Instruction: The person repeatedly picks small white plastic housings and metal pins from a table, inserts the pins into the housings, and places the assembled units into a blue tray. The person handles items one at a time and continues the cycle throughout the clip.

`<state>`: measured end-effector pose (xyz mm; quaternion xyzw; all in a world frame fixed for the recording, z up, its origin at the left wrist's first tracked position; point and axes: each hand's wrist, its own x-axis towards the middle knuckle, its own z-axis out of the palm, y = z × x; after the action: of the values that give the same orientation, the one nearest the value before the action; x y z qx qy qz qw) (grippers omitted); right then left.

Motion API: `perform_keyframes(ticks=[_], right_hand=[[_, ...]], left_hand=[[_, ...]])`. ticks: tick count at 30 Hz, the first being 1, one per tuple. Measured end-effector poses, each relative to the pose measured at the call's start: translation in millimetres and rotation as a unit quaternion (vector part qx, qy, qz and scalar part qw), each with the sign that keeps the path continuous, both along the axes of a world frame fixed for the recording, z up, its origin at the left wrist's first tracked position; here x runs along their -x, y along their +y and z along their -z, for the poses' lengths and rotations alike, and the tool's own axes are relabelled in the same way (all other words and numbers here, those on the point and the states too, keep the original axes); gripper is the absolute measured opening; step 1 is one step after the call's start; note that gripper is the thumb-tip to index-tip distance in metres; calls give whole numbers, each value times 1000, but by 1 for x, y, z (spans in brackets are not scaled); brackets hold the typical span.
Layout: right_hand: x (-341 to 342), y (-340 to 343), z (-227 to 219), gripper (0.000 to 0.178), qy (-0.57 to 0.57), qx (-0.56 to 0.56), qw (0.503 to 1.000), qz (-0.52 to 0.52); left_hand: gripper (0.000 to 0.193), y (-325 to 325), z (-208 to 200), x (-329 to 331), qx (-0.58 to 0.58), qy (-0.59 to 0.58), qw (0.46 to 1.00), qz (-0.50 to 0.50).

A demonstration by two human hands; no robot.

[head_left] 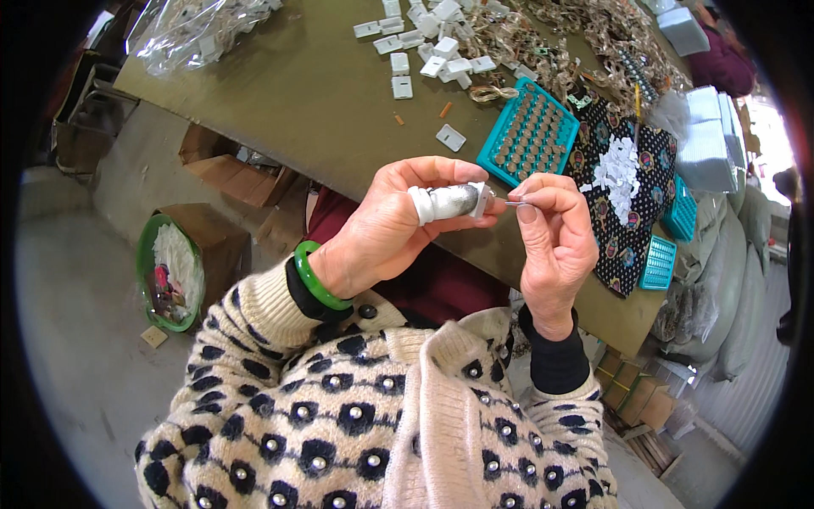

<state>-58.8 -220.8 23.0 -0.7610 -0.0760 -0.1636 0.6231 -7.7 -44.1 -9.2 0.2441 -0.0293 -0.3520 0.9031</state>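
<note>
My left hand [379, 214], with a green bangle on its wrist, is wrapped round a small white, column-shaped plastic piece [431, 206]. The piece lies nearly sideways, with a grey, shiny middle and a squarish end toward my right hand. Thumb and forefinger of my right hand [555, 246] pinch a thin, pale grey rod-like bit [514, 204] at that squarish end. Whether the bit is a pin, a wire or a tool tip is too small to tell. Just beyond both hands is a teal tray [486, 159] with rows of round, coin-like brownish pieces.
Small white rectangular cases [401, 86] and tangled wires [585, 42] lie across the table [280, 102]. A white heap of small slips [619, 174] rests on a dark patterned cloth [610, 263]. Smaller teal trays [658, 263] stand at right. A green basin [146, 254] is on the floor at left.
</note>
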Motion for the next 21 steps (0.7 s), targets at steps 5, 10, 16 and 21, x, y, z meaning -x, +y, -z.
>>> perform_keyframes(ticks=[5, 10, 16, 21], right_hand=[[-4, 16, 7, 11, -24, -13, 1000, 6], [-5, 21, 7, 7, -1, 13, 1000, 17], [-7, 28, 7, 6, 2, -23, 999, 28], [-10, 31, 6, 6, -9, 11, 999, 36]], left_hand=[[23, 2, -1, 4, 48, 54, 997, -14], [24, 5, 0, 3, 33, 71, 997, -16], [24, 7, 3, 2, 58, 81, 995, -16], [28, 10, 7, 1, 31, 63, 998, -7]])
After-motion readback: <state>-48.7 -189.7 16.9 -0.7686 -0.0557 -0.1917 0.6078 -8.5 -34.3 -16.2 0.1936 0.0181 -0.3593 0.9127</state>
